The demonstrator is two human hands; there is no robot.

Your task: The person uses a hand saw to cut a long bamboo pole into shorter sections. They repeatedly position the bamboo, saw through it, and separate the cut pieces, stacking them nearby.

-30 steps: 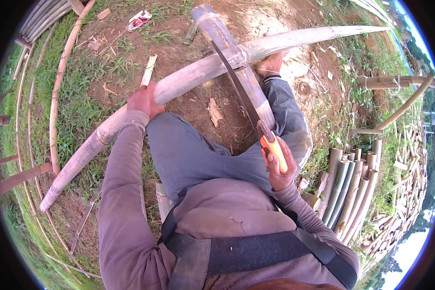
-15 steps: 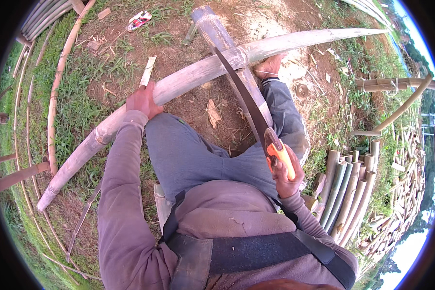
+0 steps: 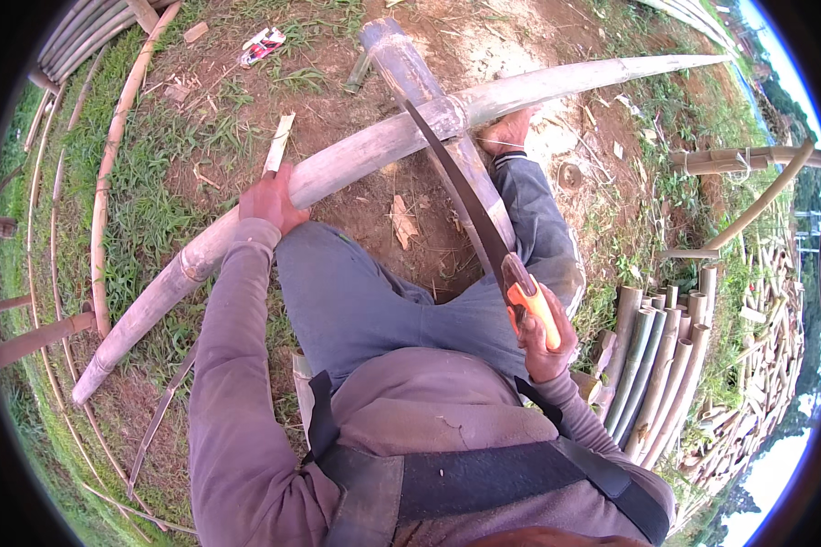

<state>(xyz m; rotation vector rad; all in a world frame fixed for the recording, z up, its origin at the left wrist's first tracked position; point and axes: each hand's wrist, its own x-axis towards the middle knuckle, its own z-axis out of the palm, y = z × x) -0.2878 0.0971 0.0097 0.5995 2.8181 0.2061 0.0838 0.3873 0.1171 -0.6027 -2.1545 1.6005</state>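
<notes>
Head view, only 1 camera. Bamboo pole [image 3: 356,159] lies on the bare dirt, long axis running from the lower left of the ground patch up to the upper right, slightly bowed by the lens. It crosses over a second, shorter bamboo log [image 3: 401,55] that props it off the dirt near mid-length.

Left hand [image 3: 269,199] is closed down on the pole, palm over the top, on the left half of its length, well left of the crossing. Right hand [image 3: 545,339] is wrapped tight around the orange handle [image 3: 536,310] of a hand saw, down by the right knee. Saw blade [image 3: 456,187] runs up and left from that grip, tip touching the pole right at the crossing point, so blade sits roughly square to the pole axis.

Key relation: cut point lies up and left of the saw grip, right of the holding hand, between the 2 hands. Left hand is the nearer one to the pole; right hand stands well apart from it, linked only by the blade.

Bare foot [image 3: 506,137] rests just beside the pole right of the cut point. Stack of cut bamboo lengths [image 3: 652,365] lies at the right edge of the patch; thin split strips [image 3: 100,210] along the grass at the left.
</notes>
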